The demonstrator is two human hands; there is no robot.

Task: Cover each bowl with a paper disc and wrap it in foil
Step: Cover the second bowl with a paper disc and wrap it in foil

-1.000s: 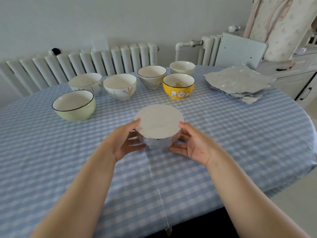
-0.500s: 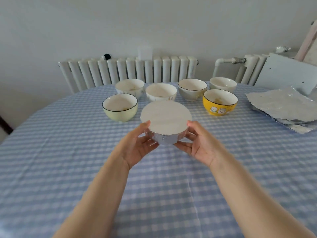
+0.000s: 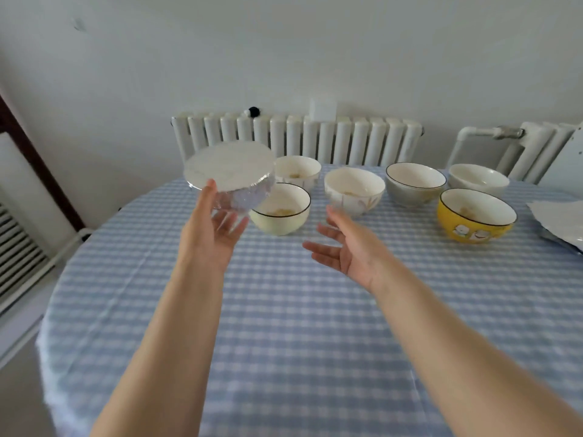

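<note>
Left hand point(image 3: 210, 230) alone cups wrapped bowl point(image 3: 235, 181), raised above counter point(image 3: 315, 310) beside pale green bowl point(image 3: 279, 208). Right hand point(image 3: 348, 247) spread, empty. Risk: one-handed slip, tipping onto open bowls; foil loosening.

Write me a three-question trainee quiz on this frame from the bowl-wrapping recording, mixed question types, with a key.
1. True or false: the right hand holds the wrapped bowl.
2. How many uncovered bowls stand on the table?
   A. four  B. six  C. eight
3. Fill in: the foil sheets lie at the table's ____ edge.

Key
1. False: the left hand alone carries it above the table, thumb at its paper disc; the right is open.
2. B, counting the yellow bowl.
3. Right.
</note>
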